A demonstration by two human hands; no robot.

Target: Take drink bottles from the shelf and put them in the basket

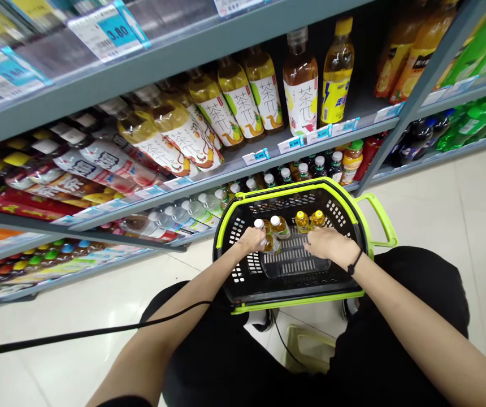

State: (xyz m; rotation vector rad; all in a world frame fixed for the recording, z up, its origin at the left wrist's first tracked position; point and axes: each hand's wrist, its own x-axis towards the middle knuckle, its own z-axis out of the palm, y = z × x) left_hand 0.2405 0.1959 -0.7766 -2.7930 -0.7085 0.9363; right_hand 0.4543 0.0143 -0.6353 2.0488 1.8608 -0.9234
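A black shopping basket (285, 291) with lime-green trim stands between my knees, and both my hands reach into it. My left hand (252, 240) is closed at the top of a tilted tea bottle (272, 245), its cap hidden by the fingers. Just beyond that hand, two white-capped bottles (282, 228) stand in the basket. Two yellow-capped bottles (302, 222) are upright near the basket's far side, behind my right hand (326, 244). The right fingers curl downward over the basket floor; anything inside them is hidden from view.
Above and beyond the basket, a grey store shelf (243, 151) holds rows of drink bottles, with price tags along its edge. The basket's green handle (381, 220) sticks out to the right. A pale stool (306, 347) is below, and a black cable (99, 333) crosses at left.
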